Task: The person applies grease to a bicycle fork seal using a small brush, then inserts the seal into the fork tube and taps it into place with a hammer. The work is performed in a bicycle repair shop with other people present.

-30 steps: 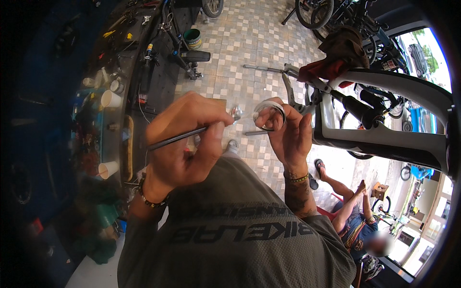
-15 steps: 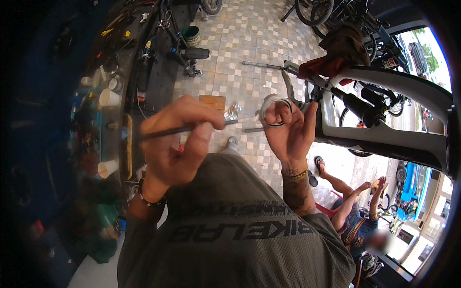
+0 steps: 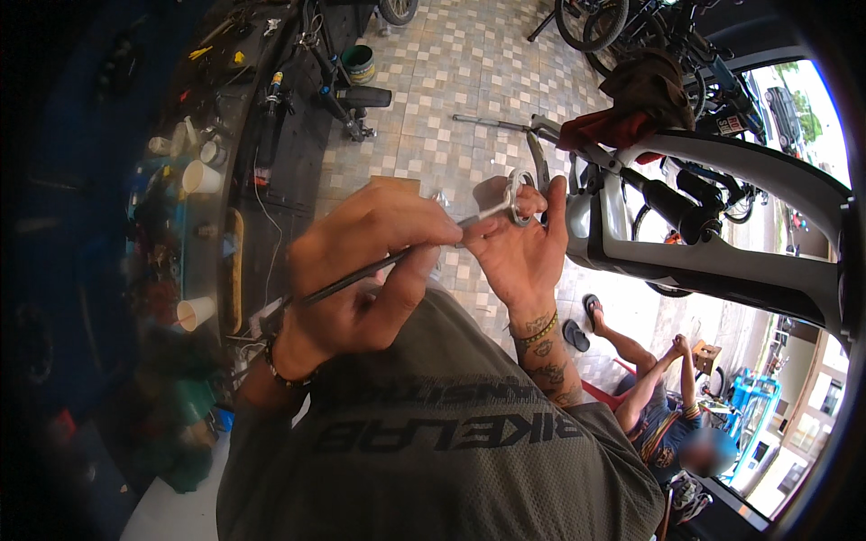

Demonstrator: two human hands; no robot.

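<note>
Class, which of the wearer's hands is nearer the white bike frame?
Right. The right hand, holding the ring, is just left of the white bike frame; the left hand, holding a dark rod, is farther left.

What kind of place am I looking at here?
Most likely a bicycle repair workshop: there's a large bike frame at the right, more bikes beyond it, and a cluttered workbench along the left.

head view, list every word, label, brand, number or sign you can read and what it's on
Olive-grey shirt: large dark lettering, not copied here.
Small label, upper right: partial lettering, not copied.
Seated person's T-shirt: print too small to read.
Thin dark rod and ring: no readable text.
</note>
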